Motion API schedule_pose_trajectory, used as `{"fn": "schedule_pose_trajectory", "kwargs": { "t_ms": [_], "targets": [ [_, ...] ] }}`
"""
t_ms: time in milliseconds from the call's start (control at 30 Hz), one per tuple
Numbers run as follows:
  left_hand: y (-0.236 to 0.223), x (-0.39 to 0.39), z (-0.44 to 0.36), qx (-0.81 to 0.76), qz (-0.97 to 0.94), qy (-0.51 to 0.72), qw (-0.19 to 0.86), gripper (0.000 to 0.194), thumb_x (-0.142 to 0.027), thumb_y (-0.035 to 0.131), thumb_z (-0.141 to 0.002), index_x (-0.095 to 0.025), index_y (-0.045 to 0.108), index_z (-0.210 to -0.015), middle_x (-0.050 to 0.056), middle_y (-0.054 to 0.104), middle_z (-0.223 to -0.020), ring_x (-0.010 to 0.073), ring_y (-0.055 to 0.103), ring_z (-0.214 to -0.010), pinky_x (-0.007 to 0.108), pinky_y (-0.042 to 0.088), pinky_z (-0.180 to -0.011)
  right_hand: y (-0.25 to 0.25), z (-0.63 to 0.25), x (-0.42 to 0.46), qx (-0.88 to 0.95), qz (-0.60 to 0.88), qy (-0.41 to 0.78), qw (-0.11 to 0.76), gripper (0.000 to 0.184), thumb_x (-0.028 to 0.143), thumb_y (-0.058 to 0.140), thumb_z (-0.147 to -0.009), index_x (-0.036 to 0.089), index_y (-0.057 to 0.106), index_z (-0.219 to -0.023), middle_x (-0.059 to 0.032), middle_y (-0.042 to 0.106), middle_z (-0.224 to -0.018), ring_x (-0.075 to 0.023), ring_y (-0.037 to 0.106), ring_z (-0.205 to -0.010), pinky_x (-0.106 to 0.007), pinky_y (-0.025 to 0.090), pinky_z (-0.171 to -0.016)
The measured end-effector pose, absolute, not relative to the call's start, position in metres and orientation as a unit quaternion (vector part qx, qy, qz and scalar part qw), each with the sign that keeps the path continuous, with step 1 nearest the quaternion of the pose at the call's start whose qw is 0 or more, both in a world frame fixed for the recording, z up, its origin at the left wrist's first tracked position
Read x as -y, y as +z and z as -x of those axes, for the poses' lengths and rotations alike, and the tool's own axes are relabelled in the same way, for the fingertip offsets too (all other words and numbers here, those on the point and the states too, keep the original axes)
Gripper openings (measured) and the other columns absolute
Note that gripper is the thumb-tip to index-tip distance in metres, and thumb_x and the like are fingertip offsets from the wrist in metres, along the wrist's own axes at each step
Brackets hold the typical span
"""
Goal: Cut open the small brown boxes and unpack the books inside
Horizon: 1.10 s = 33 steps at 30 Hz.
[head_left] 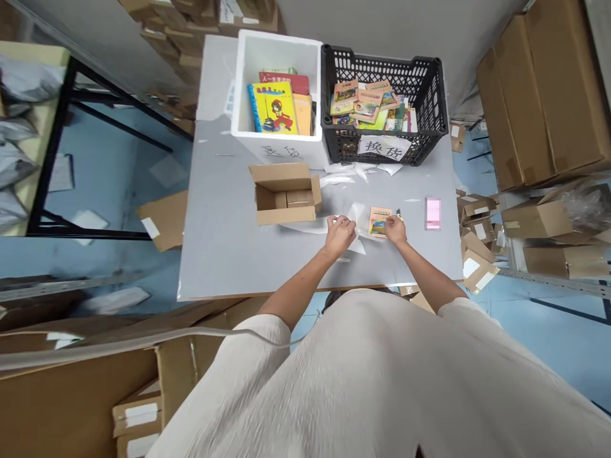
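My right hand grips the right edge of a small picture book with an orange border. A dark, slim object with a yellowish part shows just beyond its fingers; its kind is too small to make out. My left hand is closed, fingers pinched on a white plastic wrapper that spreads between both hands and under the book's side. An open cardboard box stands beyond my left hand, with cardboard showing inside.
At the table's back stand a white foam box with books and a black crate with small books, both labelled. Wrapper scraps lie before them. A pink-screened item lies right. Cartons flank the table.
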<state>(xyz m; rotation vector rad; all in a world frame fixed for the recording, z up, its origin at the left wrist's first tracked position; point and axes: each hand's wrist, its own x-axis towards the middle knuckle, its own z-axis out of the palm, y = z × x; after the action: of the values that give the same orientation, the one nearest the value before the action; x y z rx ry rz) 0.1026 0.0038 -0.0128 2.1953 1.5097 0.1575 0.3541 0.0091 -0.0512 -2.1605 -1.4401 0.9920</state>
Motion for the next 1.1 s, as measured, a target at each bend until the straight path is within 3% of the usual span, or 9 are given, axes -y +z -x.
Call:
{"fn": "schedule_pose_trajectory", "kwargs": {
  "t_ms": [100, 233, 433, 533, 800, 933, 1100],
  "targets": [
    [0.0, -0.005, -0.09, -0.561, -0.792, 0.102, 0.22, 0.019, -0.013, 0.061, -0.098, -0.026, 0.073, -0.105, 0.014, 0.08, -0.116, 0.0365, 0.064, -0.136, 0.062, 0.034, -0.125, -0.036, -0.327, -0.016, 0.477, 0.728, 0.443, 0.213, 0.021, 0.038, 0.057, -0.101, 0.025, 0.073, -0.099, -0.0059, 0.082, -0.11, -0.0251, 0.075, -0.111, -0.04, 0.061, -0.105],
    [0.016, -0.01, -0.074, -0.593, -0.754, 0.196, 0.205, 0.013, -0.02, 0.059, -0.105, -0.026, 0.065, -0.095, 0.008, 0.077, -0.107, 0.0296, 0.071, -0.116, 0.055, 0.04, -0.122, -0.008, -0.284, -0.028, 0.474, 0.663, 0.516, 0.264, 0.033, 0.052, 0.061, -0.104, 0.023, 0.076, -0.109, -0.0064, 0.082, -0.108, -0.0253, 0.076, -0.107, -0.04, 0.062, -0.103],
    [0.041, -0.029, -0.042, -0.63, -0.64, 0.392, 0.199, 0.016, -0.028, 0.067, -0.104, -0.027, 0.056, -0.091, 0.002, 0.073, -0.099, 0.0245, 0.071, -0.105, 0.042, 0.053, -0.105, 0.04, -0.221, -0.052, 0.562, 0.544, 0.503, 0.367, 0.051, 0.058, 0.074, -0.099, 0.025, 0.074, -0.139, -0.0092, 0.079, -0.133, -0.0268, 0.073, -0.129, -0.044, 0.056, -0.118],
    [0.049, -0.036, -0.023, -0.621, -0.605, 0.446, 0.221, 0.01, -0.028, 0.068, -0.103, -0.027, 0.059, -0.098, 0.002, 0.074, -0.103, 0.0227, 0.071, -0.103, 0.037, 0.058, -0.098, 0.059, -0.188, -0.067, 0.619, 0.516, 0.463, 0.37, 0.047, 0.051, 0.074, -0.1, 0.027, 0.076, -0.141, -0.0074, 0.077, -0.141, -0.0264, 0.072, -0.13, -0.046, 0.054, -0.122],
    [0.027, -0.051, 0.037, -0.649, -0.537, 0.455, 0.289, 0.015, -0.017, 0.064, -0.098, -0.025, 0.064, -0.111, 0.005, 0.076, -0.117, 0.0214, 0.074, -0.111, 0.036, 0.063, -0.102, 0.047, -0.112, -0.102, 0.736, 0.506, 0.375, 0.248, 0.025, 0.026, 0.065, -0.102, 0.022, 0.084, -0.119, -0.0071, 0.081, -0.117, -0.0295, 0.071, -0.118, -0.047, 0.051, -0.119],
    [0.022, -0.055, 0.059, -0.675, -0.564, 0.372, 0.296, 0.027, -0.011, 0.061, -0.093, -0.025, 0.072, -0.114, 0.008, 0.079, -0.121, 0.0274, 0.074, -0.121, 0.043, 0.061, -0.111, 0.027, -0.094, -0.111, 0.761, 0.557, 0.279, 0.181, 0.028, 0.022, 0.063, -0.103, 0.02, 0.085, -0.12, -0.0129, 0.075, -0.125, -0.0332, 0.064, -0.125, -0.048, 0.049, -0.117],
    [0.026, -0.048, 0.071, -0.659, -0.669, 0.251, 0.234, 0.059, -0.011, 0.055, -0.095, -0.024, 0.067, -0.151, 0.014, 0.061, -0.166, 0.0354, 0.058, -0.152, 0.051, 0.05, -0.124, 0.009, -0.087, -0.118, 0.785, 0.556, 0.255, 0.093, 0.036, 0.019, 0.052, -0.108, 0.017, 0.083, -0.128, -0.0134, 0.07, -0.127, -0.0291, 0.064, -0.112, -0.041, 0.051, -0.104]
  ]
}}
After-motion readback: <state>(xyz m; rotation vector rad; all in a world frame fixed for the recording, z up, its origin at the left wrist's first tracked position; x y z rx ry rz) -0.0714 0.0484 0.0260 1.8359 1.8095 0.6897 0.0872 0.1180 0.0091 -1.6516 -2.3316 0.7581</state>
